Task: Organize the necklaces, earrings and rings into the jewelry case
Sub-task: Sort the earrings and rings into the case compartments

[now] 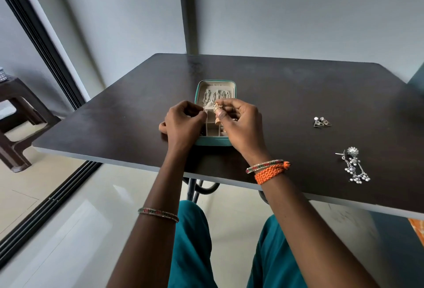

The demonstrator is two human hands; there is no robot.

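A dark table (pixel 298 95) — beside it, at far left, a brown plastic stool (pixel 16 113) on pale floor.

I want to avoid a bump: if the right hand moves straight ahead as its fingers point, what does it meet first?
Probably the left hand: the right hand, pinching a gold earring, points leftward above the jewelry case. Depth is unclear.

Case: an open teal jewelry case with cream lining (pixel 199 141) sat near the front edge of the dark wooden table (pixel 298 90), silver chains in its lid.
Right hand (pixel 241 125): pinched a gold dangling earring (pixel 217 113) over the case's compartments.
Left hand (pixel 183 120): fingers curled beside it; any hold unclear.
Right edge: triangular silver earrings (pixel 322 122) and beaded silver drop earrings (pixel 354 166) lay apart.
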